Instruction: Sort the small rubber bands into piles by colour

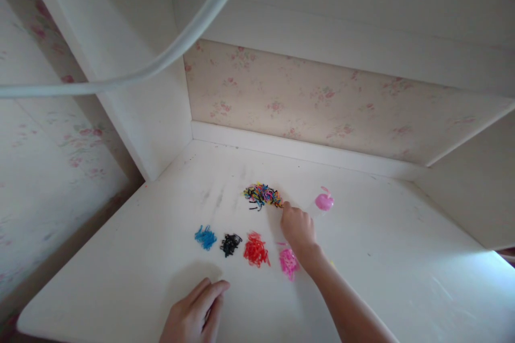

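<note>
A mixed heap of small coloured rubber bands (262,195) lies on the white desk (382,257). My right hand (298,228) reaches to its right edge, fingers curled in a pinch on a band there. In front of the heap lie sorted piles: blue (205,237), black (230,244), red (256,250) and pink (288,261), the pink one partly under my wrist. My left hand (197,313) rests flat on the desk near the front edge, fingers stretched, holding nothing.
A pink apple-shaped lid or container (324,201) sits to the right of the heap. White shelf walls (132,86) enclose the desk on the left and above. Floral wallpaper backs it. A pale cable (177,45) crosses the upper left.
</note>
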Demonstrator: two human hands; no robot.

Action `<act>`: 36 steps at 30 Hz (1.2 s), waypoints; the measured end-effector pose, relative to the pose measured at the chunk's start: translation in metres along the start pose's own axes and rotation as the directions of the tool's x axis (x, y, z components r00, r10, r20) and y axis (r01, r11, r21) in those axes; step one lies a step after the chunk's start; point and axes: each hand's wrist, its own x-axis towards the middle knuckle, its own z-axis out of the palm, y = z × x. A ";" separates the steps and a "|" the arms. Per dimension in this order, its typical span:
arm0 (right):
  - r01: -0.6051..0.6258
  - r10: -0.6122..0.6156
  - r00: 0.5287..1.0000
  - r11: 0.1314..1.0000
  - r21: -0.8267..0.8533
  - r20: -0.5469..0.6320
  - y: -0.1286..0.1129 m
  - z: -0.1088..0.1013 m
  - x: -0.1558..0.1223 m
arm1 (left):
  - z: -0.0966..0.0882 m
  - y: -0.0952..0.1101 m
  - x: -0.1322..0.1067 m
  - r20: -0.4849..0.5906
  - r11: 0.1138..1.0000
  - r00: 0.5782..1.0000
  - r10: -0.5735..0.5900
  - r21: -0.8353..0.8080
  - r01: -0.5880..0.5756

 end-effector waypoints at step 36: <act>0.442 -0.428 0.897 0.857 0.264 -0.109 -0.049 -0.037 -0.093 | -0.003 0.010 -0.001 0.118 0.994 0.988 -0.100 0.047 0.095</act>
